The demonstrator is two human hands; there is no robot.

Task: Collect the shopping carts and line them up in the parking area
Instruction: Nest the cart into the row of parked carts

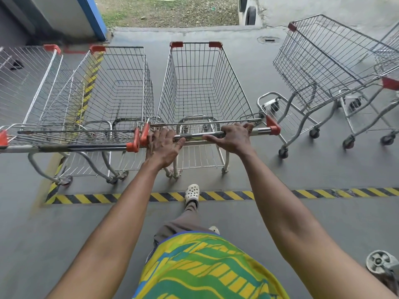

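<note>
A wire shopping cart [200,87] with red corner caps stands straight ahead of me inside the striped bay. Both my hands are on its chrome handle bar [259,131]. My left hand [162,145] grips the bar near its left red end cap. My right hand [234,137] grips it right of the middle. A second cart [112,93] is parked right beside it on the left, its handle almost touching. A third cart [23,83] shows at the far left edge.
Two more carts [328,67] stand askew at the right, outside the row. Yellow-black floor tape [323,192] marks the bay's near edge, under my foot. A loose wheel [379,262] shows at bottom right. A wall, a grass strip and a drain cover lie beyond.
</note>
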